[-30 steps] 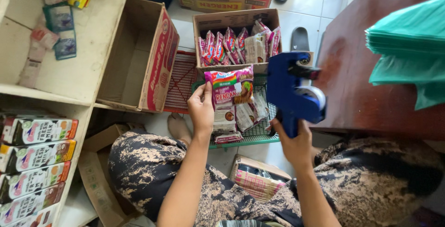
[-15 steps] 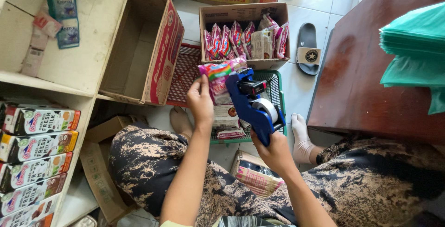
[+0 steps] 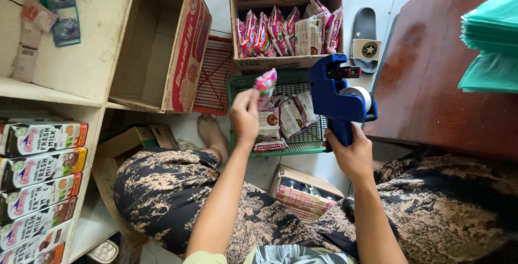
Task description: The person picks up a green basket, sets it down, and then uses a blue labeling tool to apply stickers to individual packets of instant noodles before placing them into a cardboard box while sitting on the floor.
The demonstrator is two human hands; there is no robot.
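Observation:
My left hand (image 3: 245, 117) holds a small pink and colourful snack packet (image 3: 265, 83) edge-on above a green plastic basket (image 3: 302, 144). My right hand (image 3: 350, 153) grips the handle of a blue price-label gun (image 3: 337, 94) with a white label roll, held upright just right of the packet and apart from it. Several similar snack packets (image 3: 283, 118) lie in the green basket below both hands. A cardboard box (image 3: 286, 62) behind the basket holds more pink and white packets standing upright.
An empty cardboard box (image 3: 162, 43) lies on its side on the white shelf at left, next to a red basket (image 3: 213, 75). Milk cartons (image 3: 40, 167) fill lower shelves. A dark wooden table (image 3: 442, 75) with green bags (image 3: 488, 43) stands at right. A sandal (image 3: 367, 40) lies on the tiled floor.
The label gun has lifted away from the packet to the right and stands upright. My left hand has turned the packet edge-on over the green basket.

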